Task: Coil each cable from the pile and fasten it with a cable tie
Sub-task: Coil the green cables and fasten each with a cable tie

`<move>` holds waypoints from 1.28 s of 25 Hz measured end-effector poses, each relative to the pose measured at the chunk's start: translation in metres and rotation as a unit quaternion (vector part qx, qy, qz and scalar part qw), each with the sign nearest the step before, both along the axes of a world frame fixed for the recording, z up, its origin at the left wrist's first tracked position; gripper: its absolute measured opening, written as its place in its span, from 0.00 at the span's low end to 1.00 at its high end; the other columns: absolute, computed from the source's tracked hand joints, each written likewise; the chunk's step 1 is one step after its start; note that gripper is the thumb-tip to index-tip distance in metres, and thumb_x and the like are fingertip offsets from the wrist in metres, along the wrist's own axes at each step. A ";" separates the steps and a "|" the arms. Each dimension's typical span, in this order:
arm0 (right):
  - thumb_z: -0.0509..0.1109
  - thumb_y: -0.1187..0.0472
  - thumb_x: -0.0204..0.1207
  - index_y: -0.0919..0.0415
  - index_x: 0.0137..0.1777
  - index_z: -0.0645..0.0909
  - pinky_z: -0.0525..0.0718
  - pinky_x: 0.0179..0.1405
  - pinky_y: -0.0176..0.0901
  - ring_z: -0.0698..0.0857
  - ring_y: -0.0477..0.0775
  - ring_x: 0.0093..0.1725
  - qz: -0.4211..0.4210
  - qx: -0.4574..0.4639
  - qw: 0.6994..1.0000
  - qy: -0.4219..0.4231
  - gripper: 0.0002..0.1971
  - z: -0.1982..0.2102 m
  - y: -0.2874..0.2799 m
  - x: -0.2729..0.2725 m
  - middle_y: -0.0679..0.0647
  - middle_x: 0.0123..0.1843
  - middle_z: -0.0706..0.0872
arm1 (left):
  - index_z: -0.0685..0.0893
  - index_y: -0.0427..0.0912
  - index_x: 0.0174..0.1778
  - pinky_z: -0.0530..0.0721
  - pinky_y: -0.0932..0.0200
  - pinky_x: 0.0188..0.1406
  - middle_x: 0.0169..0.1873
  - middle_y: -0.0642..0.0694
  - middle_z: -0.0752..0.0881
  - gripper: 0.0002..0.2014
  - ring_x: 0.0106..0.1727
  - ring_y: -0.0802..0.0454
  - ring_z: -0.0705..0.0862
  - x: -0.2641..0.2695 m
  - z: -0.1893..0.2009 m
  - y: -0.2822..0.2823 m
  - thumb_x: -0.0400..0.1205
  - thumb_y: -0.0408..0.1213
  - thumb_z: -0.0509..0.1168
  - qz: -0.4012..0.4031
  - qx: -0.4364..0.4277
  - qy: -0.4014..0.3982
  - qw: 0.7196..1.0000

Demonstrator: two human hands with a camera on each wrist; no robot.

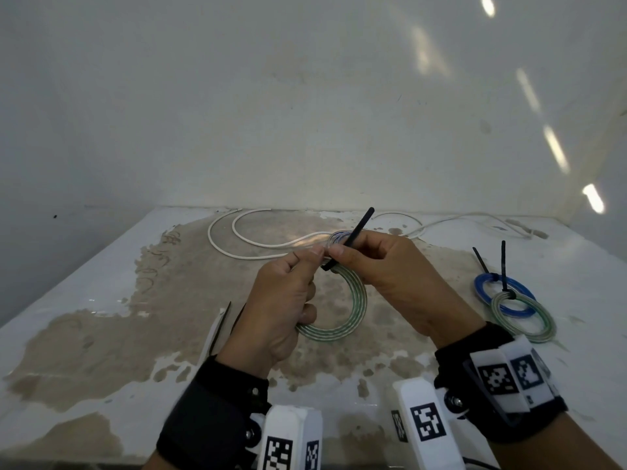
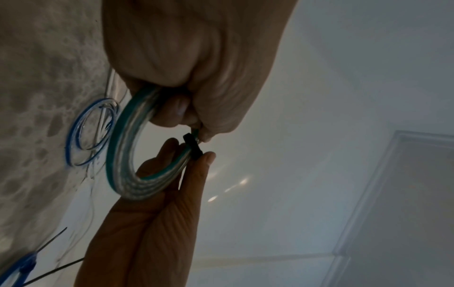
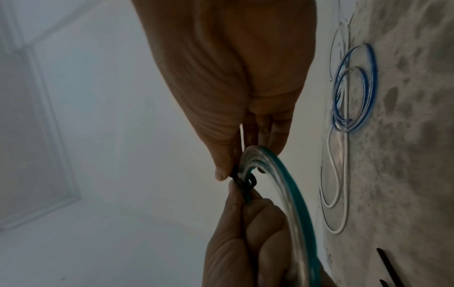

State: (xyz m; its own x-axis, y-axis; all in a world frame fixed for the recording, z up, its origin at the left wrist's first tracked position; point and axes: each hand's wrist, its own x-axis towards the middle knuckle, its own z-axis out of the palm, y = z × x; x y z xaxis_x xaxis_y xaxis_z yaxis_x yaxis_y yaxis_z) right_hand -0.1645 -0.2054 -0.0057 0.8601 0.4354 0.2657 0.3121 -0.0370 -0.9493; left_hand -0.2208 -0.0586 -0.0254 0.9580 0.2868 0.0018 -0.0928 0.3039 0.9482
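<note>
Two tied coils (image 1: 509, 300) lay on the table (image 1: 101, 283) right of the green coil (image 1: 353, 307); left hand (image 1: 281, 310) clenched that coil, right hand (image 1: 390, 276) pinched the black tie (image 1: 356, 228). Best pull snugly, bundle pinched flat.

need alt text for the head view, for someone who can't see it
Two hands hold a green coil above a worn table: the left hand grips the coil while the right hand pinches a black tie wrapped round its top. Two tied coils lie to the right, and a loose white cable lies behind.
</note>
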 end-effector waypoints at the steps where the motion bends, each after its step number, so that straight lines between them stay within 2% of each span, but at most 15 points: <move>1: 0.77 0.54 0.77 0.61 0.51 0.91 0.89 0.55 0.46 0.92 0.58 0.54 -0.007 0.001 1.000 -0.004 0.11 -0.001 0.000 0.000 0.55 0.48 0.95 | 0.87 0.44 0.48 0.57 0.69 0.13 0.19 0.58 0.64 0.07 0.19 0.61 0.57 0.000 0.000 0.000 0.86 0.41 0.65 0.003 0.006 -0.002 1.000; 2: 0.76 0.54 0.78 0.62 0.51 0.90 0.88 0.57 0.49 0.92 0.58 0.53 -0.016 0.003 1.000 -0.011 0.11 -0.001 0.001 0.001 0.55 0.48 0.95 | 0.88 0.44 0.49 0.58 0.69 0.13 0.20 0.57 0.63 0.08 0.19 0.61 0.57 0.001 0.000 0.000 0.86 0.42 0.66 0.008 0.018 -0.006 1.000; 4: 0.75 0.55 0.79 0.65 0.51 0.89 0.90 0.55 0.49 0.93 0.55 0.51 -0.027 0.013 0.999 -0.023 0.11 -0.001 0.001 0.001 0.55 0.47 0.94 | 0.89 0.44 0.52 0.58 0.68 0.15 0.22 0.55 0.60 0.10 0.20 0.58 0.56 0.002 -0.002 0.001 0.86 0.44 0.66 0.018 0.054 -0.013 0.998; 8: 0.74 0.56 0.81 0.59 0.50 0.89 0.85 0.42 0.35 0.92 0.45 0.45 -0.033 0.004 0.998 -0.060 0.07 0.003 0.003 -0.001 0.50 0.45 0.94 | 0.90 0.44 0.50 0.59 0.64 0.18 0.18 0.58 0.62 0.13 0.20 0.56 0.55 0.005 -0.003 0.002 0.85 0.49 0.66 0.025 0.114 -0.011 0.993; 12: 0.72 0.53 0.82 0.54 0.49 0.89 0.82 0.37 0.34 0.92 0.43 0.45 -0.055 -0.010 0.996 -0.071 0.06 0.004 0.002 0.001 0.48 0.44 0.94 | 0.91 0.47 0.46 0.57 0.62 0.20 0.17 0.57 0.63 0.10 0.21 0.54 0.54 0.004 -0.001 0.001 0.84 0.48 0.68 0.029 0.103 -0.026 0.994; 16: 0.70 0.54 0.84 0.56 0.49 0.86 0.79 0.34 0.26 0.92 0.43 0.43 -0.070 -0.010 0.995 -0.068 0.07 0.005 0.003 0.002 0.51 0.43 0.94 | 0.89 0.47 0.47 0.56 0.63 0.19 0.16 0.57 0.64 0.09 0.20 0.55 0.54 0.003 0.000 -0.002 0.85 0.47 0.67 0.025 0.097 -0.038 0.994; 18: 0.68 0.53 0.85 0.53 0.49 0.84 0.79 0.36 0.28 0.93 0.47 0.43 -0.078 -0.014 0.994 -0.069 0.07 0.004 0.004 0.004 0.53 0.42 0.94 | 0.89 0.47 0.45 0.55 0.62 0.20 0.17 0.56 0.63 0.09 0.20 0.54 0.53 0.002 0.001 -0.003 0.84 0.47 0.67 0.021 0.096 -0.043 0.994; 21: 0.65 0.53 0.87 0.54 0.52 0.82 0.87 0.43 0.47 0.94 0.55 0.41 -0.068 -0.017 0.996 -0.057 0.07 0.001 0.007 0.005 0.57 0.41 0.93 | 0.88 0.46 0.42 0.55 0.61 0.20 0.16 0.56 0.64 0.10 0.19 0.55 0.54 0.001 0.003 -0.006 0.84 0.47 0.67 0.009 0.101 -0.045 0.994; 23: 0.63 0.54 0.89 0.58 0.54 0.81 0.92 0.46 0.54 0.94 0.55 0.38 -0.054 -0.012 0.998 -0.024 0.09 0.001 0.009 0.002 0.56 0.41 0.94 | 0.87 0.46 0.44 0.56 0.62 0.19 0.16 0.56 0.65 0.10 0.19 0.55 0.55 0.001 0.003 -0.007 0.85 0.46 0.67 0.003 0.101 -0.044 0.994; 25: 0.61 0.50 0.89 0.59 0.56 0.84 0.90 0.46 0.51 0.94 0.53 0.40 -0.039 -0.025 0.998 0.050 0.14 0.006 0.007 -0.002 0.55 0.42 0.94 | 0.88 0.46 0.45 0.57 0.65 0.17 0.20 0.53 0.60 0.09 0.20 0.55 0.54 0.002 0.002 -0.006 0.84 0.46 0.67 0.008 0.078 -0.037 0.996; 28: 0.60 0.38 0.84 0.53 0.57 0.88 0.81 0.43 0.46 0.93 0.51 0.44 0.004 -0.092 0.987 0.128 0.22 0.011 -0.005 -0.007 0.52 0.46 0.95 | 0.88 0.45 0.44 0.57 0.67 0.15 0.25 0.50 0.55 0.09 0.21 0.56 0.53 0.005 0.001 0.001 0.84 0.46 0.68 0.034 0.038 -0.027 0.998; 29: 0.63 0.39 0.83 0.54 0.57 0.89 0.80 0.42 0.44 0.92 0.49 0.44 0.021 -0.097 0.986 0.132 0.21 0.011 -0.008 -0.008 0.52 0.48 0.95 | 0.87 0.45 0.41 0.57 0.67 0.14 0.25 0.50 0.55 0.10 0.21 0.57 0.53 0.006 0.000 0.002 0.84 0.46 0.68 0.043 0.036 -0.027 0.998; 32: 0.73 0.52 0.81 0.58 0.58 0.89 0.85 0.39 0.38 0.93 0.46 0.43 0.029 -0.082 0.990 0.112 0.12 0.007 -0.012 -0.010 0.53 0.47 0.95 | 0.85 0.46 0.39 0.60 0.66 0.14 0.23 0.53 0.58 0.11 0.19 0.58 0.56 0.006 0.000 0.003 0.85 0.46 0.67 0.049 0.048 -0.035 0.997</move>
